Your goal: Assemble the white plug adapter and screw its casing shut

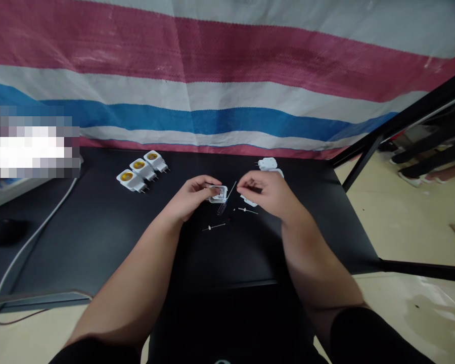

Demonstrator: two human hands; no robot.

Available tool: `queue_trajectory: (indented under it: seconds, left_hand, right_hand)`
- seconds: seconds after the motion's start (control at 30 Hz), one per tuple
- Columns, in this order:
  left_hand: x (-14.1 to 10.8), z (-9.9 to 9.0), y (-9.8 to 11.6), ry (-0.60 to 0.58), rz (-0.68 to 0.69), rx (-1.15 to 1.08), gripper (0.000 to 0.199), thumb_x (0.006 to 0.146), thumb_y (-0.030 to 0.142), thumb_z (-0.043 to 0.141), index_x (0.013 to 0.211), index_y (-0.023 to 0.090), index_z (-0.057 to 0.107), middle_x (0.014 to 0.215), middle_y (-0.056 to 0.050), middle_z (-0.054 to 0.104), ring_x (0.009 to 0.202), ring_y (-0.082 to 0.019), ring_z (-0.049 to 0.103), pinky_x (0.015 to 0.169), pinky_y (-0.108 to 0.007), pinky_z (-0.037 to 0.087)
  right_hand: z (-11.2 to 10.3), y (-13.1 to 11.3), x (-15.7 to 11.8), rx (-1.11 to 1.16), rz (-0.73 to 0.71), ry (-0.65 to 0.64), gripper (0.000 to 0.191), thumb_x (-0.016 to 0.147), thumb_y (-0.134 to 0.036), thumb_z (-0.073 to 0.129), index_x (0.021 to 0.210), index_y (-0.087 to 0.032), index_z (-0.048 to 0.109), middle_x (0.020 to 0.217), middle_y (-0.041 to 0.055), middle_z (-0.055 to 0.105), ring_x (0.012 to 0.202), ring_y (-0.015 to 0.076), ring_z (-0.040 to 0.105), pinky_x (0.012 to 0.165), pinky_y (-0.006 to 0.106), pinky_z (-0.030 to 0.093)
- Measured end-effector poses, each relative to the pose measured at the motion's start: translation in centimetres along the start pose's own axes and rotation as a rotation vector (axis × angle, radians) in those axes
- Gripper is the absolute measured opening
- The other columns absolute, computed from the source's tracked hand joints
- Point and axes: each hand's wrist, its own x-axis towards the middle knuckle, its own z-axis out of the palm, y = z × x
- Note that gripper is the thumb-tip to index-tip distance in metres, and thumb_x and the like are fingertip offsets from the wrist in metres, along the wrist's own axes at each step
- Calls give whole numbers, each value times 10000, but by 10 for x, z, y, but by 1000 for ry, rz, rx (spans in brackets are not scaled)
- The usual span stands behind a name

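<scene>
My left hand grips a small open white plastic housing, its thumb pressed inside the rim. To the right, my right hand has thumb and fingertips brought together; whether anything small is between them is too unclear to see. A screwdriver with a clear handle lies on the table between the hands, its thin shaft slanting up toward the right fingertips. White plastic pieces are partly hidden beneath my right hand. Two thin wire-like parts, one to the right and one nearer me, lie below the hands.
Three white plug-in units with yellow discs stand in a slanting row at the back left. Behind my right hand is a white plug piece. A pale cable and a dark mouse occupy the left of the black table.
</scene>
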Motion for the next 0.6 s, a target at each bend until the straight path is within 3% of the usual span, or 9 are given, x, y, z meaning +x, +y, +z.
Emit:
queue_trajectory:
  seconds: [0.1,0.2,0.37,0.6]
  left_hand:
    - [2,1,-3,22,4,-48,361,655,291,1022,898,154,793,838,-39,800,754,-152,740,727,-264,585]
    - [3,1,-5,5,-4,-77,405,654,317,1044,919,150,788,870,-48,812,788,-164,763,756,-279,612]
    - [3,1,-7,-58,-10,-85,451,691,335,1047,1042,154,831,982,-69,831,869,-181,792,814,-289,632]
    - [3,-1,-6,-62,9,-96,472,690,317,1054,1082,158,845,1043,-92,838,906,-200,797,856,-313,642]
  right_hand:
    - [30,16,8,78,-26,206,82,976,-327,784,984,-246,776,903,32,805,833,207,775,772,365,606]
    - [47,33,5,102,-36,298,103,968,-341,793,998,-243,802,931,43,815,841,211,778,775,379,618]
    - [51,42,0,129,-22,277,109,984,-355,776,1015,-256,810,988,46,808,856,209,762,783,395,626]
    - [46,32,1,32,-52,260,71,1006,-296,723,974,-257,774,1048,56,755,878,205,721,767,386,612]
